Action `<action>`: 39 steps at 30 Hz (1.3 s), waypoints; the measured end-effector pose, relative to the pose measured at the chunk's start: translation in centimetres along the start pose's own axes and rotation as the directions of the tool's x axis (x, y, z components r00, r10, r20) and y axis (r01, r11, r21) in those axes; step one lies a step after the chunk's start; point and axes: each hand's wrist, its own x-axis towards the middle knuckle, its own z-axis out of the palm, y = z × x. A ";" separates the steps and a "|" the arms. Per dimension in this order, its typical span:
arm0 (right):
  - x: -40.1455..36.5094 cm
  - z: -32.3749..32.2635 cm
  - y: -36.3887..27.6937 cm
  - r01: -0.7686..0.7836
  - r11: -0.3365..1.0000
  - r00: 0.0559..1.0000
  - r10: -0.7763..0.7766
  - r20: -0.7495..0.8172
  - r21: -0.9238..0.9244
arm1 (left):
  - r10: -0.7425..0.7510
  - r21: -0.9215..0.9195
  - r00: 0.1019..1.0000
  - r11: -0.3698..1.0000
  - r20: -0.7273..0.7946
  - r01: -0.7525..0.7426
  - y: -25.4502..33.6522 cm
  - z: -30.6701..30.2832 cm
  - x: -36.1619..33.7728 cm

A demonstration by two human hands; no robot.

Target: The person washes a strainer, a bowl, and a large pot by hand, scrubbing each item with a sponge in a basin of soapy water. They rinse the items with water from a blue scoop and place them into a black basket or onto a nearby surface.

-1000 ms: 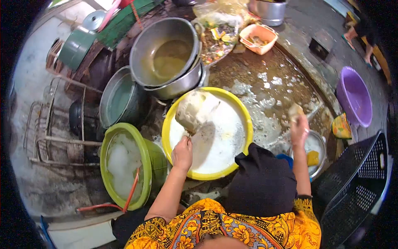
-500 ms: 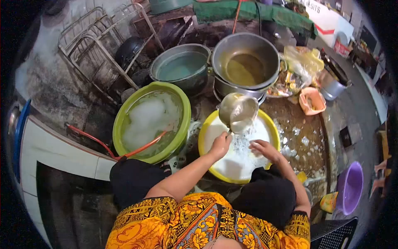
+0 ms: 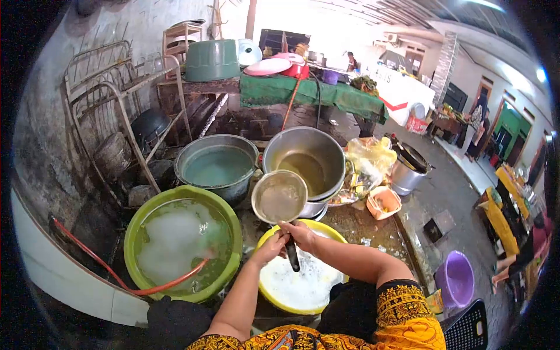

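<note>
The left hand (image 3: 270,247) and right hand (image 3: 300,235) have their grip closed round the dark handle (image 3: 293,256) of a pan (image 3: 280,197), raised by the far edge of the yellow tub (image 3: 333,230) of suds (image 3: 312,277)

pan (image 3: 280,197): dull metal | yellow basin (image 3: 325,228): smooth plastic | sleeve (image 3: 408,306): cloth

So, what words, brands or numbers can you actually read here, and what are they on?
White panel at the back: dark lettering that seems to end in "S"; the rest is too small and blurred to read.
Yellow packet by the purple tub: any print is too blurred to read.
I can make out no other text.
</note>
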 end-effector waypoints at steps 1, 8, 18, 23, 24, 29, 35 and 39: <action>0.7 0.2 -0.2 -0.030 0.999 0.999 0.030 -0.011 0.013 | -0.005 0.133 1.000 0.991 0.005 0.004 0.3 -1.6 -0.4; 5.8 0.6 1.6 -0.008 0.367 0.978 -0.189 -0.083 -0.930 | 0.462 0.543 0.295 0.771 -0.836 0.333 -2.7 -18.7 -5.7; 7.7 4.1 5.9 -0.112 0.376 0.947 -0.242 -0.214 -0.920 | -0.108 -0.753 0.780 0.371 -0.617 -0.544 -16.7 -25.5 -0.5; 7.6 6.2 7.8 -0.123 0.464 0.940 -0.229 -0.253 -0.877 | 0.203 -0.674 0.900 0.605 -0.385 -0.424 -1.8 -13.3 2.2; 8.9 5.5 9.7 -0.087 0.535 0.921 -0.278 -0.272 -0.840 | 0.189 -0.663 0.900 0.620 -0.393 -0.419 -0.3 -12.6 2.0; 8.0 4.4 9.0 -0.089 0.778 0.927 -0.163 -0.338 -0.621 | 0.092 -0.174 0.646 0.926 -0.758 -0.336 -0.3 -16.2 -1.9; 5.4 3.3 5.3 -0.039 0.485 0.972 -0.185 -0.146 -0.874 | 0.014 0.012 -0.026 0.999 -1.000 0.046 -6.5 -20.7 -4.3; 6.4 2.5 4.7 0.076 0.352 0.992 -0.120 0.036 -0.933 | -0.372 -0.589 0.485 0.677 -0.791 -0.442 -8.9 -20.1 -1.0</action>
